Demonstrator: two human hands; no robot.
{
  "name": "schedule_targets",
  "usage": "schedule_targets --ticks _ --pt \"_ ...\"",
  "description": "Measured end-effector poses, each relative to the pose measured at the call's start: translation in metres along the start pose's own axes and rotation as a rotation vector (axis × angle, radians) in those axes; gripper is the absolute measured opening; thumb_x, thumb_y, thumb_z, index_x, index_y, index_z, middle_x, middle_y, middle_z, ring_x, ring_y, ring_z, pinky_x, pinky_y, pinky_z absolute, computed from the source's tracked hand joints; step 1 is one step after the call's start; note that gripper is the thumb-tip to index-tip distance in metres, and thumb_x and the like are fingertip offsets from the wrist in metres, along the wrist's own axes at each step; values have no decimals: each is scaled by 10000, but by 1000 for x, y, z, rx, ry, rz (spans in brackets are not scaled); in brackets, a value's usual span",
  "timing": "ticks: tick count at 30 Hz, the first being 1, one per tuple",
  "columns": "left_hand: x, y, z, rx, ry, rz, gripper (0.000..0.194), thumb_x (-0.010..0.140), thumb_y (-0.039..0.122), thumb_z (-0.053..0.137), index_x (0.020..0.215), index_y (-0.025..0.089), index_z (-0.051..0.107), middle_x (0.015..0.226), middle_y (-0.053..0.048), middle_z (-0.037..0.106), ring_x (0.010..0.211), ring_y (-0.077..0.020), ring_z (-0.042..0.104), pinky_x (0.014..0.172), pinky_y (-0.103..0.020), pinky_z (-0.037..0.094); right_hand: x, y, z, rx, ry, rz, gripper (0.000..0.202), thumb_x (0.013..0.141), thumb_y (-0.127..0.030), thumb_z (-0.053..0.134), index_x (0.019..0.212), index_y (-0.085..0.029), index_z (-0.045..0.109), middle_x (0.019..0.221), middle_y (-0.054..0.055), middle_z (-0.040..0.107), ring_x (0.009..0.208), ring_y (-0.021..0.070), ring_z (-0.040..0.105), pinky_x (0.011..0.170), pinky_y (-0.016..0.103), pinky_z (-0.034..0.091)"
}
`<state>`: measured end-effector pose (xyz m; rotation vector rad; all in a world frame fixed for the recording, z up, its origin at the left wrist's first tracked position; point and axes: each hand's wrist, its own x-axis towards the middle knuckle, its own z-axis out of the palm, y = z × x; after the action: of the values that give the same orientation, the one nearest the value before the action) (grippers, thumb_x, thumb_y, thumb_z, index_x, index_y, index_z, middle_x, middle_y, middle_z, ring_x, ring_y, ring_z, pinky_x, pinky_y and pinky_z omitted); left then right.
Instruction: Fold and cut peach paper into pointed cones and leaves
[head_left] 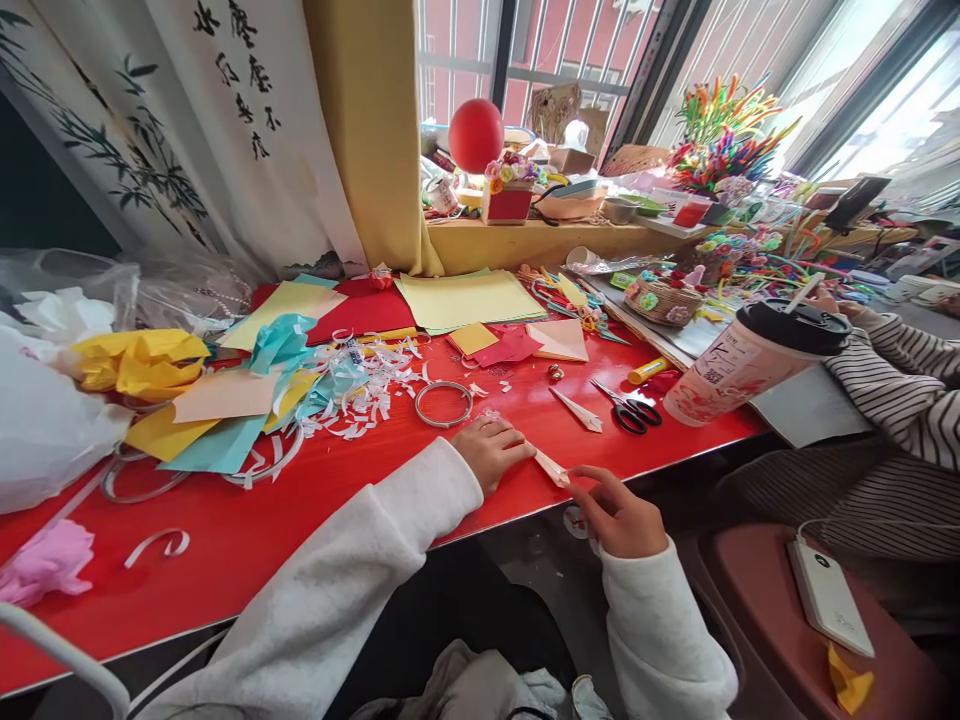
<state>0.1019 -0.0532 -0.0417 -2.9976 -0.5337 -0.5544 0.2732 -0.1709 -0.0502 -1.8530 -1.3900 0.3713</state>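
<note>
A narrow piece of folded pale pink paper [551, 468] lies near the red table's front edge, between my two hands. My left hand [491, 453] holds its left end down on the table, fingertips over the paper. At the other end, the thumb and fingers of my right hand [619, 512] pinch the paper's wider tip. A second folded paper piece [577, 411] of similar shape rests just beyond. To its right are black-handled scissors [634, 412], blades apart. A silver ring [443, 404] lies beyond my left hand.
White paper shreds [367, 385] and coloured sheets [225, 395] cover the left side. A lidded paper cup [731, 365] stands at the right, near a co-worker's striped sleeve [892, 385]. A power bank [829, 595] lies on a brown stool [757, 570].
</note>
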Motion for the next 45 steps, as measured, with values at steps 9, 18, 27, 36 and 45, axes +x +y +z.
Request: schedule_targets --ticks 9,18,27,36,45 --pt "13 8 -2 -109 32 -169 231 685 172 465 889 219 561 966 -39 518 886 -185 446 791 -354 347 -2 5 9 -153 -55 -157 329 752 -430 389 810 -199 617 416 -23 487 359 90 446 416 213 350" --pt "47 -12 16 -72 89 -270 141 685 217 487 809 175 542 887 -60 518 848 -201 445 712 -350 378 31 17 -8 0 232 -59 291 711 -428 450 804 -194 596 556 7 552 419 97 477 457 227 405" --pt "67 -29 32 -163 178 -283 212 636 58 425 721 160 591 844 -64 528 810 -163 454 732 -294 408 109 50 2 -452 258 -132 284 621 -383 563 795 -170 634 771 96 526 756 213 496 686 345 414" --pt "70 -25 14 -384 427 -466 282 702 289 511 945 149 539 945 -73 536 855 -173 468 804 -334 387 89 13 -6 413 150 34 359 614 -399 567 858 -161 453 656 10 540 496 124 549 409 231 403" --pt "40 -26 -31 -998 269 -632 250 622 368 600 712 152 513 620 19 514 556 -80 450 540 -209 371 66 -37 10 841 -301 78 354 589 -334 625 861 -151 492 629 -1 569 438 105 552 337 195 407"
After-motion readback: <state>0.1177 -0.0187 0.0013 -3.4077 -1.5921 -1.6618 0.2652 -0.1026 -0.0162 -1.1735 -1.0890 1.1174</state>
